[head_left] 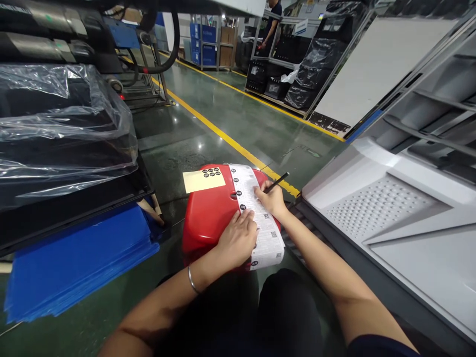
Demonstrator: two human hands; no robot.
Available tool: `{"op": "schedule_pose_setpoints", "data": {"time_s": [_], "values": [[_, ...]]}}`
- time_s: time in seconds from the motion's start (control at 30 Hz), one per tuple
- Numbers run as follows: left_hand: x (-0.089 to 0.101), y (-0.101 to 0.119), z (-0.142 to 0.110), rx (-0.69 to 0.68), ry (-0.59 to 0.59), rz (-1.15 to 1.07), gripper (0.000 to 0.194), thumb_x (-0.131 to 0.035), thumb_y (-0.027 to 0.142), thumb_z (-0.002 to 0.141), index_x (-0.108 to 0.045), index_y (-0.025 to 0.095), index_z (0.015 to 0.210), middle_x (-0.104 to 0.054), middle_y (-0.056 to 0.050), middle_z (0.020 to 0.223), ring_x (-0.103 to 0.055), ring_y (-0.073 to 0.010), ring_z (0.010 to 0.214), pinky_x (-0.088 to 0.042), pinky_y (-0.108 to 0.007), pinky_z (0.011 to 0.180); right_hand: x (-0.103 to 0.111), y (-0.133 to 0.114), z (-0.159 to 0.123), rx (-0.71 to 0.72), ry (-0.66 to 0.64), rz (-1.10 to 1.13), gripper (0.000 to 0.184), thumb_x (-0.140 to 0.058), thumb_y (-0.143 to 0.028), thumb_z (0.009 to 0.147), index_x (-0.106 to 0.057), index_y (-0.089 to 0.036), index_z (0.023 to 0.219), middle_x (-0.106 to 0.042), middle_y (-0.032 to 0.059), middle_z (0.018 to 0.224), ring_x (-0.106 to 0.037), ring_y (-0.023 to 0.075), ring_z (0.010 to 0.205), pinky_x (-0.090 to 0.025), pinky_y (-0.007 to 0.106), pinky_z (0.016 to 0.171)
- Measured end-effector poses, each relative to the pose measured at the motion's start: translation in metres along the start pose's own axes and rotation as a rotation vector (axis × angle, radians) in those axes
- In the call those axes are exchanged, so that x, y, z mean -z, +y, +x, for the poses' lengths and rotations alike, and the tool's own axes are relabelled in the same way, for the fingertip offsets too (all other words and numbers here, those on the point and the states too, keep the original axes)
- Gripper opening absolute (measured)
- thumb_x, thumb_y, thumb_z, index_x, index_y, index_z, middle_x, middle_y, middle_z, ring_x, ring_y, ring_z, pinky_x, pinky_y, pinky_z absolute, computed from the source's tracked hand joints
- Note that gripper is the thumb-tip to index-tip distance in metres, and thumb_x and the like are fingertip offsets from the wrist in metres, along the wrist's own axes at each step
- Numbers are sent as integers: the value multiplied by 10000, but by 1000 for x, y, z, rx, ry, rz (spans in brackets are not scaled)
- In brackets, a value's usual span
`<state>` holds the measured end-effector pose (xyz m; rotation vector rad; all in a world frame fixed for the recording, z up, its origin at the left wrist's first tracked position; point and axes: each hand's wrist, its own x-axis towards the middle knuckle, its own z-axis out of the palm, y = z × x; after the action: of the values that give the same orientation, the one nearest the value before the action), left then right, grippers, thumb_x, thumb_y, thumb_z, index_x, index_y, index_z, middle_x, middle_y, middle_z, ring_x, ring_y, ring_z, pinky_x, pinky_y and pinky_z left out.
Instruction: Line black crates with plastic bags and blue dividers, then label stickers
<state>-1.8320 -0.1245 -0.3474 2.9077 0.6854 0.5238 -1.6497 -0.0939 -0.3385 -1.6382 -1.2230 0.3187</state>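
Observation:
A red plastic stool (210, 210) stands on the floor in front of me. Across its seat lies a long white printed sheet (260, 218) with round black stickers along its edge. My right hand (272, 198) is closed on a black pen (277, 182), its tip down on the sheet. My left hand (238, 238) lies flat on the sheet, fingers stretched out, pressing it to the seat. A yellow note (203, 180) with several black round stickers rests on the stool's far left corner.
Blue corrugated sheets (74, 263) lie low at left under black trays wrapped in clear plastic (59, 124). A grey moulded panel (394, 213) fills the right. A yellow floor line (223, 136) runs away ahead. Another person (269, 25) stands far off by racks.

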Motion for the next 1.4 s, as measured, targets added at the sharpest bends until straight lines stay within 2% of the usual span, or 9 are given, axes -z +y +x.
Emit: {"op": "schedule_pose_setpoints", "data": {"time_s": [0.27, 0.5, 0.63, 0.73, 0.87, 0.97, 1.17, 1.4], "values": [[-1, -2, 3, 9, -22, -22, 294, -399, 216, 940, -579, 51, 1102, -548, -189, 1322, -457, -267, 1295, -375, -437, 1083, 1, -4, -1, 34, -28, -56, 330, -570, -343, 719, -337, -217, 522, -414, -43, 450, -386, 92, 465, -324, 243, 507], [3, 1, 6, 20, -48, -27, 286, -391, 173, 929, -590, 45, 1089, -552, -204, 1312, -463, -268, 1291, -375, -434, 1075, 0, -1, -1, -5, -26, 14, 338, -602, -335, 697, -341, -220, 516, -414, -47, 431, -399, 91, 427, -332, 242, 477], [2, 6, 14, 38, -28, 26, 265, -394, 96, 889, -605, 46, 1042, -609, -214, 1226, -552, -277, 1196, -435, -404, 1010, 2, -2, 5, -109, -13, 124, 342, -623, -364, 683, -347, -229, 533, -412, -56, 387, -385, 92, 365, -301, 234, 408], [-5, 9, 13, 54, 46, 62, 255, -391, 66, 870, -605, 62, 1007, -630, -198, 1194, -579, -277, 1157, -459, -405, 980, 1, -4, 17, -174, 22, 225, 337, -634, -389, 679, -359, -235, 559, -432, -59, 376, -373, 95, 330, -284, 232, 373], [-17, 10, 6, 51, 175, 77, 192, -413, 100, 889, -600, 86, 933, -640, -182, 1188, -573, -272, 1168, -449, -424, 998, -8, -1, 34, -120, 32, 172, 326, -644, -355, 669, -364, -232, 556, -456, -52, 381, -412, 104, 350, -322, 240, 407], [-20, 8, 4, 41, 218, 88, 161, -437, 126, 894, -594, 90, 905, -651, -176, 1167, -591, -272, 1142, -458, -421, 990, -14, 6, 38, -88, 43, 107, 326, -650, -334, 660, -360, -230, 551, -430, -63, 379, -427, 105, 359, -322, 240, 419], [-17, 8, 5, 35, 185, 88, 175, -425, 108, 896, -593, 85, 941, -646, -187, 1174, -578, -274, 1164, -456, -426, 996, -17, 11, 35, -67, 31, 154, 348, -652, -389, 699, -365, -231, 584, -458, -61, 401, -446, 109, 361, -332, 240, 412], [-21, 7, 5, 48, 137, 57, 226, -388, 74, 892, -591, 84, 993, -620, -194, 1219, -539, -270, 1214, -441, -433, 1016, -16, 11, 35, 16, 24, -3, 307, -617, -318, 719, -377, -218, 556, -469, -50, 434, -428, 91, 411, -348, 236, 464]]}}
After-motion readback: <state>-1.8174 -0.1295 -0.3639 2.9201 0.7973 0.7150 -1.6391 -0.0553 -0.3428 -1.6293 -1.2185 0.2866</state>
